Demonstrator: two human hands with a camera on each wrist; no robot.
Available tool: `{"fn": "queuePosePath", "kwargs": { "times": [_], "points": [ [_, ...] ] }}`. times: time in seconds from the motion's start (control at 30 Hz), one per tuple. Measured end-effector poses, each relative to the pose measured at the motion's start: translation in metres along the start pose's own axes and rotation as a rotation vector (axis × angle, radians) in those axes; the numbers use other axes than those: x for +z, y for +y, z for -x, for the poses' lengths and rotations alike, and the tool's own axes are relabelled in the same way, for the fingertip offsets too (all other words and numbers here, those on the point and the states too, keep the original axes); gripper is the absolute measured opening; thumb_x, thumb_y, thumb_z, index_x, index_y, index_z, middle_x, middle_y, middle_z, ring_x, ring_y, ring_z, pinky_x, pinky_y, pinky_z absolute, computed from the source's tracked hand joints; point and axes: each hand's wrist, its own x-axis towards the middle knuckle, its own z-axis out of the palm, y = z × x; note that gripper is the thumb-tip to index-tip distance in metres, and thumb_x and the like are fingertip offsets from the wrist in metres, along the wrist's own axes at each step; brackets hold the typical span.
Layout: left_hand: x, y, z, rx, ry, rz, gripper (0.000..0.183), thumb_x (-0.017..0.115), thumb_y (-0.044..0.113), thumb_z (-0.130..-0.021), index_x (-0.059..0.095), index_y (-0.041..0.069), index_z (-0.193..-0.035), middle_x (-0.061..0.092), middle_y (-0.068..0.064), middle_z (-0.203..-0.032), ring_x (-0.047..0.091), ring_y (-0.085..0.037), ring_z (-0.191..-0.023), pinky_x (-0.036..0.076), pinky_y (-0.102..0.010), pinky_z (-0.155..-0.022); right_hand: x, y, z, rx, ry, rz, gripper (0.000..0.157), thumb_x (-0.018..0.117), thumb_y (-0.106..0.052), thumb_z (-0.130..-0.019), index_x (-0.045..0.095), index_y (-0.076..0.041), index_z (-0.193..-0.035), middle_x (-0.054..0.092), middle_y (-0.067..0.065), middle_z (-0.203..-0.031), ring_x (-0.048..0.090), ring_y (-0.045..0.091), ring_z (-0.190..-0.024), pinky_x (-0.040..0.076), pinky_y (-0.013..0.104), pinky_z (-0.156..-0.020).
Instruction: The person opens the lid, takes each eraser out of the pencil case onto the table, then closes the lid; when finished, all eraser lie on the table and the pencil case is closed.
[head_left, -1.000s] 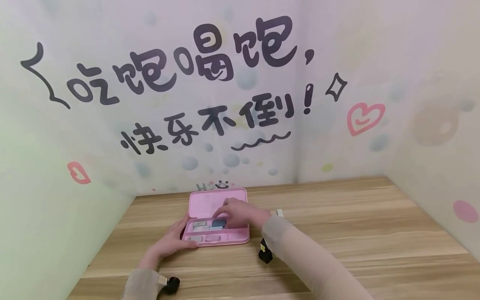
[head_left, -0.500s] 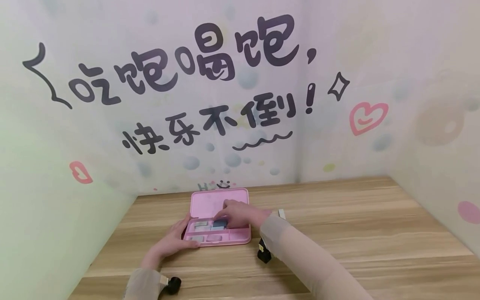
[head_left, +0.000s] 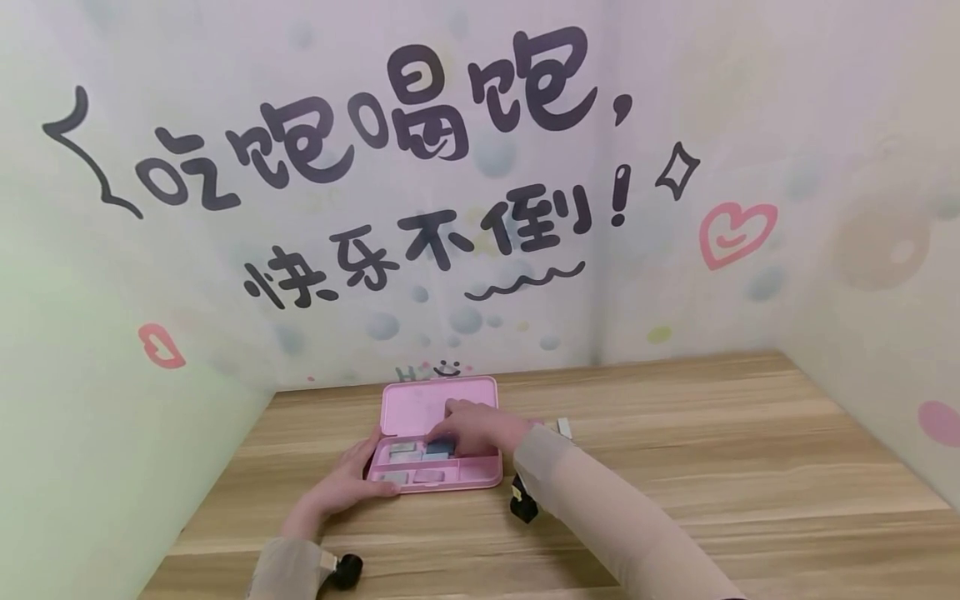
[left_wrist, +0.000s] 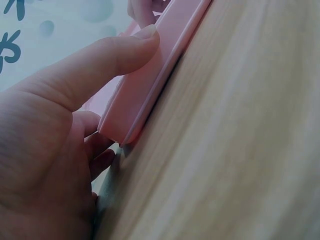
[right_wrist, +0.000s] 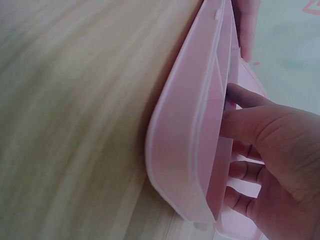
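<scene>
A pink pencil case (head_left: 478,472) lies opened on the wooden table, its lid (head_left: 420,407) tipped back toward the wall. My left hand (head_left: 347,478) grips its left end, with the thumb on the front wall and the fingers around the end, as the left wrist view shows. My right hand (head_left: 474,427) reaches into the back compartment, where thumb and index finger pinch a small dark blue block (head_left: 439,447). Other small blocks share the case: a grey one (head_left: 402,447), a light blue one (head_left: 436,457) and a pinkish one (head_left: 430,477). My right fingertips are partly hidden.
Right of the case, behind my right wrist, a small white piece (head_left: 564,428) lies on the table (head_left: 675,467). Printed wall sheets (head_left: 360,333) stand behind and at both sides. Each wrist carries a small black camera.
My right forearm and wrist shift slightly left, while the fingers stay at the dark blue block. My left hand and the case stay in place.
</scene>
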Motion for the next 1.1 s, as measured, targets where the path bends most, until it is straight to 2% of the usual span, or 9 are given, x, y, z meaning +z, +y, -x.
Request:
{"fn": "queuePosePath", "kwargs": {
  "times": [0.43,0.9,1.1],
  "points": [
    [0.0004,-0.0027,-0.0021,0.013,0.003,0.006,0.113,0.080,0.042,-0.076,0.008,0.005,-0.156,0.015,-0.024,-0.157,0.011,-0.046,-0.141,0.013,-0.065,-0.108,-0.0005,-0.0014,-0.0007,-0.011,-0.003,0.032,0.046,0.072,-0.016,-0.088,0.065,-0.040,-0.126,0.048,-0.006,-0.099,0.045,0.009,-0.089,0.041,0.023,-0.076],
    [0.0006,-0.0021,-0.0022,-0.004,0.006,0.011,0.113,0.080,0.043,-0.076,0.008,0.006,-0.156,0.015,-0.023,-0.157,0.011,-0.045,-0.142,0.013,-0.065,-0.109,0.0003,-0.0018,-0.0007,0.008,0.004,0.013,0.042,0.070,-0.017,-0.090,0.065,-0.043,-0.123,0.047,-0.006,-0.101,0.046,0.011,-0.090,0.042,0.026,-0.078],
    [0.0011,-0.0038,-0.0025,-0.002,0.004,0.005,0.113,0.080,0.043,-0.076,0.008,0.006,-0.156,0.015,-0.023,-0.157,0.011,-0.045,-0.142,0.013,-0.065,-0.108,0.0007,-0.0023,0.0001,0.022,0.016,0.054,0.042,0.068,-0.017,-0.091,0.062,-0.043,-0.123,0.046,-0.005,-0.103,0.046,0.012,-0.090,0.042,0.027,-0.081]
  ]
}}
